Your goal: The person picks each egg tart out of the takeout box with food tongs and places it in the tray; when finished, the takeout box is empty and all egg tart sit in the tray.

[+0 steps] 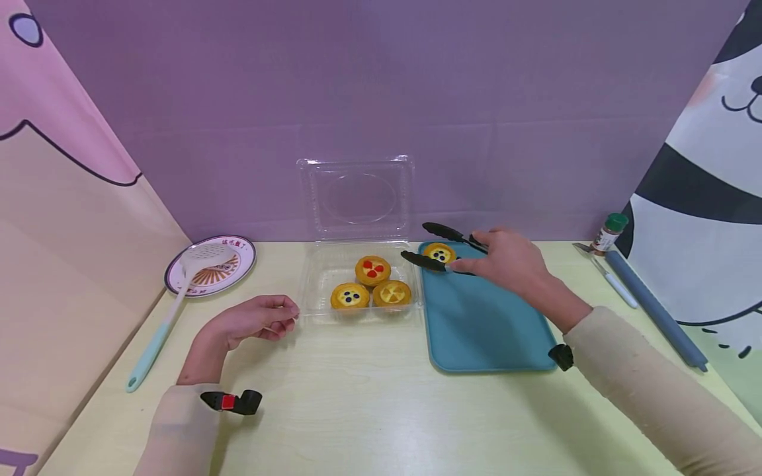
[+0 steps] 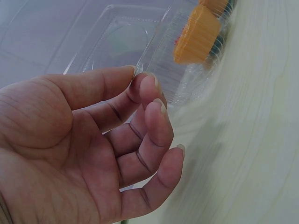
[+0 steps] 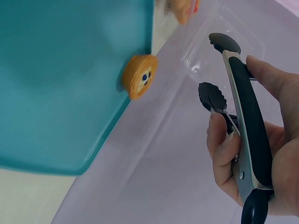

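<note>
My left hand (image 1: 258, 320) pinches the near left corner of a clear plastic box (image 1: 318, 264) between thumb and index finger, the other fingers loosely curled. The box's lid (image 1: 360, 198) stands raised at the back. Inside sit a red-topped tart (image 1: 373, 270), a blueberry tart (image 1: 350, 295) and a yellow-topped tart (image 1: 391, 293). In my right hand (image 1: 508, 261) are black-tipped tongs (image 3: 252, 126), gripped with their tips spread apart. Those tips hang over the far left corner of a blue tray (image 1: 488, 324), around another blueberry tart (image 3: 139, 77), with nothing between them in the right wrist view.
On the left, a white slotted turner (image 1: 157, 347) with a pale green handle leans on a patterned plate (image 1: 247, 254). At the far right stand a green-capped jar (image 1: 608, 235), a knife-like tool (image 1: 619, 287) and a long grey-blue bar (image 1: 657, 311). A purple backdrop closes the table's rear.
</note>
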Demonstrator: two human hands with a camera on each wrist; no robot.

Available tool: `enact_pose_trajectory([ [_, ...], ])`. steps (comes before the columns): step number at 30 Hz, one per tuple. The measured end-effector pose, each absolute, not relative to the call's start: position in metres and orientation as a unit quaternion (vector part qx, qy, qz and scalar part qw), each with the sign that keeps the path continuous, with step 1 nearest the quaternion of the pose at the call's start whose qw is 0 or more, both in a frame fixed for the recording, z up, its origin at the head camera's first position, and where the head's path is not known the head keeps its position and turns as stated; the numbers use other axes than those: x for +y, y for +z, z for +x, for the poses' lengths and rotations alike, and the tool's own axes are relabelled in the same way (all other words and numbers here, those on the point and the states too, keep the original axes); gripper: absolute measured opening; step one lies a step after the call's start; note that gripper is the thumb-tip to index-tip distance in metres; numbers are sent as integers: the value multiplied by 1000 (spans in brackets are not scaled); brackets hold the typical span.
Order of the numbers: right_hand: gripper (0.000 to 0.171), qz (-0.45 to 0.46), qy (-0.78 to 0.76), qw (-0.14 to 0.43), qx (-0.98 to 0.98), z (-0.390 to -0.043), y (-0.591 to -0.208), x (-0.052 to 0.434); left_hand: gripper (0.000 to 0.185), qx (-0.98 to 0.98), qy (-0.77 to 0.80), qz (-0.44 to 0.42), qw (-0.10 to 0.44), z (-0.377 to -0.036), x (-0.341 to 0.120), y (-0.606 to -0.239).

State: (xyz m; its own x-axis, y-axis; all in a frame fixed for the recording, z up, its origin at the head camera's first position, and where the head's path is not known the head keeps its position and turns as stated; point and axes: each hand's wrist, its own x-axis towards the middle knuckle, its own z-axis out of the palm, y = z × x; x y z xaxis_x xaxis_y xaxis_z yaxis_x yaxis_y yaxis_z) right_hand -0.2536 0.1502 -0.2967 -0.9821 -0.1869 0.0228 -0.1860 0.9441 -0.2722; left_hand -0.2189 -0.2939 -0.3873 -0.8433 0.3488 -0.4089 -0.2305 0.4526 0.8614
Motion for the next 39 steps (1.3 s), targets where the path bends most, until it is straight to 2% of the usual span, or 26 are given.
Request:
enact_pose_trajectory([
  [39,83,-136,-132,39,981,-256,-313,93,30,808,516,42,281,-220,-294,-386],
])
